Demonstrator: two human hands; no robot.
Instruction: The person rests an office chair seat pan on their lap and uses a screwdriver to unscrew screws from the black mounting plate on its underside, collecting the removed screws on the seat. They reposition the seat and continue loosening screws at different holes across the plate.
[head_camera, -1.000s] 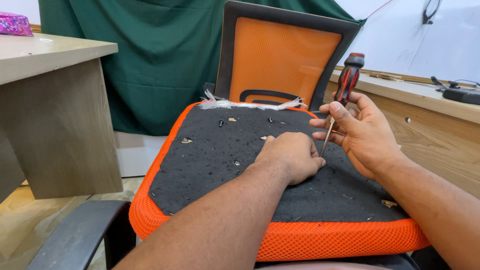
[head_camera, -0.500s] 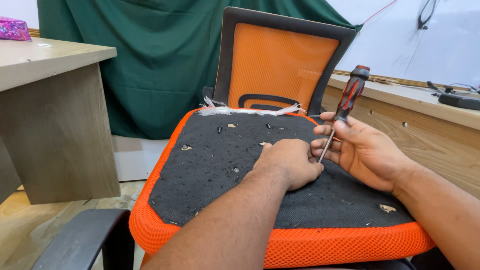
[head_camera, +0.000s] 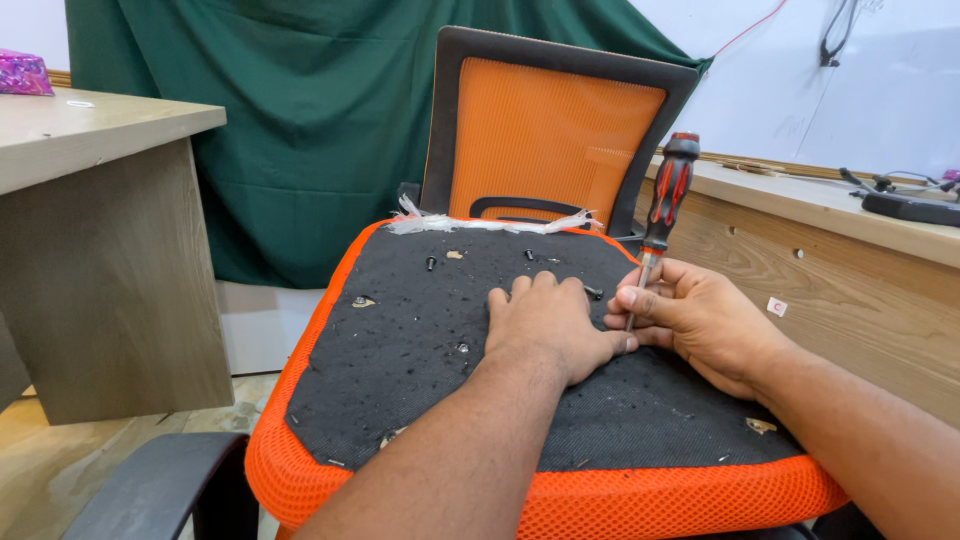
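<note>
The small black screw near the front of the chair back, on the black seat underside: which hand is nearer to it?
Left. The left hand lies flat below the small black screw; the right hand, gripping the red and black screwdriver, sits farther right.

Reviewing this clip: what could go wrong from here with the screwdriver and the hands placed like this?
1. The screwdriver stands with its tip right beside the left hand, which lies flat on the black pad; a slip could jab those fingers.
2. The right hand pinches the shaft low, not the handle, so control may be weak.
3. Small loose screws lie scattered on the pad and might roll off.
</note>
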